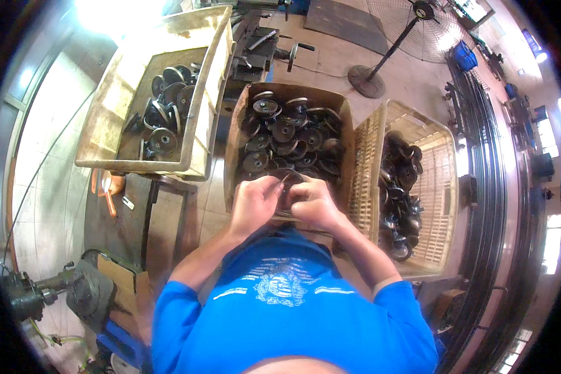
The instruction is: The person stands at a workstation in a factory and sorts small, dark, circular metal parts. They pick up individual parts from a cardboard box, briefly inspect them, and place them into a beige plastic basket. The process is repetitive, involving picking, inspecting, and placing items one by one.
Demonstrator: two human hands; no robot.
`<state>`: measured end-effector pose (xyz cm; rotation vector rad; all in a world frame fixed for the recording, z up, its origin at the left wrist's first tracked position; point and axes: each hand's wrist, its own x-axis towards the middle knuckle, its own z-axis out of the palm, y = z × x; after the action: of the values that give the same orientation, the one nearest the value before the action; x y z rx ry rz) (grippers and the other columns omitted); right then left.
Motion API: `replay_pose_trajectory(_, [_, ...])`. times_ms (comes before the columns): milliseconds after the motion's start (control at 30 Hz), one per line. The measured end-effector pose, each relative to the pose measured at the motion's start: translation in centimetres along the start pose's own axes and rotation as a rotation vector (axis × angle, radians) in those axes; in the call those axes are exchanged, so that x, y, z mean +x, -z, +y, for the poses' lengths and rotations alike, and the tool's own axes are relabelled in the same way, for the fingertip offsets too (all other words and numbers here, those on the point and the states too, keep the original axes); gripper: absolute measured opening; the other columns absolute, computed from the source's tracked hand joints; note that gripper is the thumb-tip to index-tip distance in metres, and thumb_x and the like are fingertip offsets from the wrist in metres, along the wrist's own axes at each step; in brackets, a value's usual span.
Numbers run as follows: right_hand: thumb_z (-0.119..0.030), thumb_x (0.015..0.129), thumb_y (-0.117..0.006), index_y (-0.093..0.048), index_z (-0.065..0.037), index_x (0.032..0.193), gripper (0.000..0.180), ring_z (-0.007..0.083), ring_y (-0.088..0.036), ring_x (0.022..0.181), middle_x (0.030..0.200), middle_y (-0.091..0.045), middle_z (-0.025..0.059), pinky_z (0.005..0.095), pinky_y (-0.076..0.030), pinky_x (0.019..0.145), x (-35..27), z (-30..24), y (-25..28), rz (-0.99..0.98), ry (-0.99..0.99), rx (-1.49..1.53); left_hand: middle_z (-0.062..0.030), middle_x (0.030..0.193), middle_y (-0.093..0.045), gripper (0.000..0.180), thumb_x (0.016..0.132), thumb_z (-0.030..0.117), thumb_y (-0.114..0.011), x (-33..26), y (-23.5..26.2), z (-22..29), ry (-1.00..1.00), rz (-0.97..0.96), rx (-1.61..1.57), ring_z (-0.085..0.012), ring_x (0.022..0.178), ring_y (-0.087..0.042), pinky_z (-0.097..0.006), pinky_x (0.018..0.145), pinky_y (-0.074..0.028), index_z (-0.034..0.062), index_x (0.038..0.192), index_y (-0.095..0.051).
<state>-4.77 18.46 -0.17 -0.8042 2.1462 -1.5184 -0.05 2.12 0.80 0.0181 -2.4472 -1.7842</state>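
Both my hands are over the near edge of a cardboard box (235, 134) full of dark, round, wheel-like metal parts (283, 129). My left hand (254, 201) is closed, its thumb and fingers pinching one dark round metal part (291, 174) from the left. My right hand (316, 201) is closed on the same part from the right, fingers curled. The part is tilted, and my fingers hide much of it.
A yellowish plastic crate (199, 140) with similar parts stands at the left. Another slatted crate (439, 187) with more parts is at the right. Beyond are a machine with a crank handle (293, 56) and a stand fan (368, 81). Long dark bars (480, 181) lie far right.
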Motion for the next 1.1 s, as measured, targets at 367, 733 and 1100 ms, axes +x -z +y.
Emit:
replay_pose_trajectory(367, [-0.008,0.056,-0.057,-0.061,0.002,0.072,0.019,0.0272,-0.057,0.071,0.086,-0.054,0.0176,0.0349,-0.046,0.061,-0.3,-0.3,0.3,0.061,0.025,-0.017,-0.0089,0.069,-0.06,0.011,0.085,0.003,-0.054,0.2,-1.0,-1.0,0.015,-0.043,-0.071,-0.009,0.063,-0.055,-0.024,0.053,-0.043,-0.0052,0.087,-0.061])
replay_pose_trajectory(733, [-0.018,0.053,-0.064,-0.061,0.003,0.077,0.033,0.0432,-0.056,0.088,0.109,-0.049,0.036,0.043,-0.047,0.079,-0.3,2.2,-1.2,0.11,0.29,-0.592,-0.0049,0.063,-0.059,0.009,0.085,0.002,-0.053,0.3,-1.4,-1.6,-0.08,0.01,0.025,-0.0058,0.058,-0.052,-0.024,0.051,-0.042,-0.0038,0.087,-0.06])
replay_pose_trajectory(1100, [-0.014,0.062,-0.063,-0.058,0.005,0.082,0.028,0.0451,-0.053,0.094,0.106,-0.051,0.035,0.0447,-0.046,0.081,2.3,5.0,-3.4,0.145,0.21,-0.461,-0.0191,0.062,-0.056,0.01,0.081,0.003,-0.054,1.5,-1.8,-5.3,-0.143,0.126,0.292,-0.0217,0.051,-0.058,-0.031,0.047,-0.041,-0.0035,0.086,-0.06])
